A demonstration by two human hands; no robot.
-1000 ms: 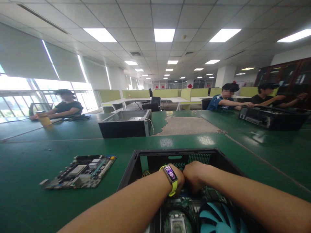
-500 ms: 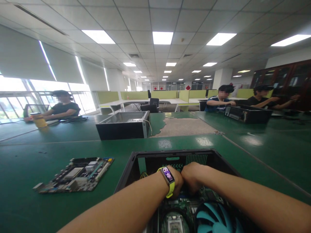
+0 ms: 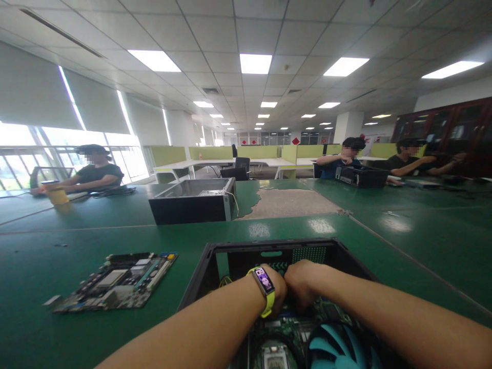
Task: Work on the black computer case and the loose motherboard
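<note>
Both of my hands reach down into an open black computer case [image 3: 348, 251] in front of me. My left hand [image 3: 280, 287], with a smartwatch [image 3: 264, 280] on a yellow-green strap at the wrist, is curled near the case's far inner side. Right beside it, my right hand [image 3: 302, 282] is closed with bent fingers. The fingertips and whatever they grip are hidden behind the hands. Below them lies a green motherboard [image 3: 284, 325] with a metal CPU socket [image 3: 275, 357]. A fan with turquoise blades [image 3: 338, 348] sits at its right. Thin yellow wires [image 3: 226, 280] show inside the case's left side.
A loose motherboard [image 3: 115, 284] lies on the green table [image 3: 184, 277] to the left. Farther back stands another open case [image 3: 192, 209], near a torn patch [image 3: 292, 202] of the table covering. Co-workers sit at left and right; a yellow cup [image 3: 57, 193] stands far left.
My hands stay close together in the case with hardly any movement. The view has shifted slightly. At the back right, a co-worker's case has turned and shifted left, and that person's arm is raised.
</note>
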